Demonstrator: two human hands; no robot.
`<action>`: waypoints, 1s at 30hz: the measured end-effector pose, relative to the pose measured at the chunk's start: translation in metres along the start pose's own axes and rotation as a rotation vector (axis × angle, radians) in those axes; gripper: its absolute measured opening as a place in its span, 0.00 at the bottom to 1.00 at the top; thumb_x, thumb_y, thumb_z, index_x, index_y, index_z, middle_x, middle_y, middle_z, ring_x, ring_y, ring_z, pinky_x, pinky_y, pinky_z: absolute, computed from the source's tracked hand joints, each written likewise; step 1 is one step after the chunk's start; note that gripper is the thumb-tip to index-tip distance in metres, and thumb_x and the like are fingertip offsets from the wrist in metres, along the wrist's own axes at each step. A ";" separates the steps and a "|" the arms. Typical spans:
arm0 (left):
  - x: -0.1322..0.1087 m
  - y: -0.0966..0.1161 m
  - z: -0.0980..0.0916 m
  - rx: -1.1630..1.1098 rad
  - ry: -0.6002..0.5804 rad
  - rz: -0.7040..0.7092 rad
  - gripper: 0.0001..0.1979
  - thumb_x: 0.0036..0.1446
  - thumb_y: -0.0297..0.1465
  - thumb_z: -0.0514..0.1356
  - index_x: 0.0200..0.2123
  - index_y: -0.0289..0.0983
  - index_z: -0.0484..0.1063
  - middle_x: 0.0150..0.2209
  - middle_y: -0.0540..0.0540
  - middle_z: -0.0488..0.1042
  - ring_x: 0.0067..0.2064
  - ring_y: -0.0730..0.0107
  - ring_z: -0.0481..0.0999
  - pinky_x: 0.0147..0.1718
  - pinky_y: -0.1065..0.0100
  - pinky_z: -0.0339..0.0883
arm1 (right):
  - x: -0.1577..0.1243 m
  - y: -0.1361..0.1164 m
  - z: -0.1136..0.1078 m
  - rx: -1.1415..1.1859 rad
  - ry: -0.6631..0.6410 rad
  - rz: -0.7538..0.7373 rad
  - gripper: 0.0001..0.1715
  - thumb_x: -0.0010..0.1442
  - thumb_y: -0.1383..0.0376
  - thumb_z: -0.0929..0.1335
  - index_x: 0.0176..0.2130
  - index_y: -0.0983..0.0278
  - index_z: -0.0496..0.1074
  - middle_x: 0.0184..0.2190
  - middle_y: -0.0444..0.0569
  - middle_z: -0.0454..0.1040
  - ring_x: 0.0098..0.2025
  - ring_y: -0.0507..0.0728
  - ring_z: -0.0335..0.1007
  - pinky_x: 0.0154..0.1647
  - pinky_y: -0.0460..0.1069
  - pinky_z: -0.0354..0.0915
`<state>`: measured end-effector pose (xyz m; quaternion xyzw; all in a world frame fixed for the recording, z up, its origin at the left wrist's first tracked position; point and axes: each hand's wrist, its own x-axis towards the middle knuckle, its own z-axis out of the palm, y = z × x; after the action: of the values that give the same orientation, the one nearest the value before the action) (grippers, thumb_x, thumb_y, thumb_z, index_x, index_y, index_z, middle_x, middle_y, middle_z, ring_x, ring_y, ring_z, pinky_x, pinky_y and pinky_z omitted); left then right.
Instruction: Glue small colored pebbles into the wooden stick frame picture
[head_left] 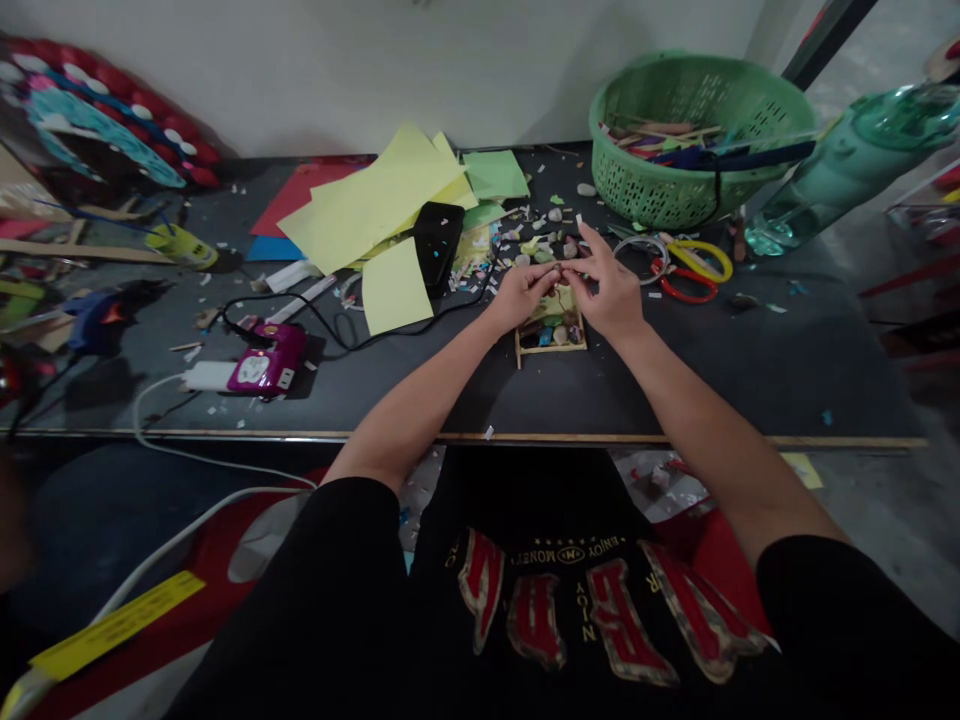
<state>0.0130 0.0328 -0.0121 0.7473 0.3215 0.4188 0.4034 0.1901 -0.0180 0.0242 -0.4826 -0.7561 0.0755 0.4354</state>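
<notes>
Both hands meet over a small wooden-framed tray (551,345) filled with coloured stones on the black table (675,390). My left hand (523,294) is curled, its fingertips pinching something tiny that I cannot make out. My right hand (611,285) pinches at the same spot with thumb and forefinger, its other fingers raised. Loose pebbles (555,214) and paper scraps lie just beyond the hands.
Yellow paper sheets (375,205) and a black device (437,240) lie at the centre left. A green basket (694,135) and a teal bottle (840,165) stand at the back right, scissors (686,270) in front. A purple glue gun (266,365) rests at the left.
</notes>
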 end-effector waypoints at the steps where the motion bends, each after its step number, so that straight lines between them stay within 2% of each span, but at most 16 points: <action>1: 0.000 0.000 0.000 -0.012 -0.012 -0.010 0.27 0.64 0.51 0.54 0.47 0.34 0.78 0.31 0.45 0.78 0.30 0.73 0.73 0.34 0.69 0.69 | 0.000 0.000 0.001 0.004 0.000 0.004 0.28 0.67 0.58 0.62 0.65 0.56 0.64 0.51 0.47 0.80 0.51 0.60 0.78 0.58 0.57 0.72; 4: 0.000 0.000 -0.001 -0.027 -0.044 -0.029 0.28 0.64 0.52 0.54 0.46 0.34 0.78 0.33 0.43 0.79 0.31 0.72 0.73 0.35 0.69 0.70 | -0.001 0.002 0.002 0.007 -0.011 0.016 0.30 0.66 0.58 0.63 0.66 0.56 0.62 0.52 0.47 0.79 0.51 0.60 0.78 0.56 0.57 0.73; 9: 0.000 0.002 -0.001 0.002 -0.063 -0.039 0.29 0.63 0.54 0.53 0.38 0.33 0.78 0.30 0.45 0.77 0.30 0.73 0.71 0.34 0.69 0.68 | -0.002 0.005 0.004 0.003 -0.026 0.009 0.32 0.66 0.59 0.63 0.68 0.59 0.59 0.50 0.49 0.80 0.50 0.60 0.78 0.57 0.56 0.72; 14: -0.002 0.011 -0.002 0.030 -0.094 -0.030 0.27 0.64 0.52 0.53 0.35 0.34 0.77 0.28 0.46 0.75 0.29 0.73 0.70 0.33 0.68 0.66 | -0.001 0.006 0.008 -0.066 -0.029 0.003 0.29 0.67 0.58 0.61 0.65 0.57 0.63 0.48 0.47 0.82 0.44 0.58 0.80 0.53 0.53 0.73; 17: -0.005 0.016 -0.003 0.060 -0.125 -0.033 0.25 0.63 0.51 0.55 0.37 0.34 0.78 0.27 0.47 0.75 0.28 0.72 0.70 0.33 0.68 0.66 | 0.003 0.009 0.011 -0.051 -0.032 -0.005 0.29 0.67 0.57 0.61 0.65 0.57 0.63 0.46 0.45 0.82 0.43 0.58 0.80 0.52 0.53 0.73; 20: -0.005 0.016 -0.001 0.064 -0.099 -0.052 0.28 0.64 0.53 0.53 0.38 0.34 0.78 0.29 0.47 0.76 0.30 0.72 0.71 0.34 0.68 0.67 | 0.006 0.011 0.015 0.012 0.000 0.041 0.32 0.66 0.56 0.61 0.67 0.58 0.61 0.46 0.47 0.83 0.43 0.59 0.80 0.50 0.55 0.73; 25: 0.001 0.005 0.003 -0.023 -0.072 -0.011 0.34 0.63 0.58 0.49 0.49 0.36 0.76 0.38 0.42 0.79 0.33 0.70 0.75 0.37 0.66 0.71 | 0.007 0.012 0.010 0.089 0.055 0.114 0.33 0.67 0.54 0.61 0.67 0.58 0.58 0.45 0.50 0.83 0.39 0.59 0.80 0.45 0.55 0.74; 27: 0.002 0.000 0.001 -0.038 -0.062 0.002 0.34 0.63 0.58 0.48 0.52 0.37 0.74 0.41 0.41 0.79 0.34 0.71 0.76 0.36 0.66 0.71 | 0.010 0.020 0.001 0.042 0.103 0.123 0.33 0.67 0.55 0.62 0.68 0.58 0.57 0.46 0.50 0.82 0.42 0.60 0.80 0.46 0.55 0.74; 30: 0.003 -0.004 -0.003 -0.049 -0.017 -0.010 0.33 0.64 0.56 0.48 0.55 0.37 0.72 0.44 0.40 0.80 0.35 0.70 0.77 0.34 0.67 0.71 | 0.015 0.040 -0.017 -0.090 0.240 0.116 0.33 0.68 0.59 0.60 0.69 0.60 0.54 0.51 0.54 0.79 0.54 0.64 0.76 0.54 0.61 0.70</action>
<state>0.0105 0.0384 -0.0136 0.7390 0.3116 0.4183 0.4264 0.2265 0.0093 0.0216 -0.5503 -0.6720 0.0085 0.4955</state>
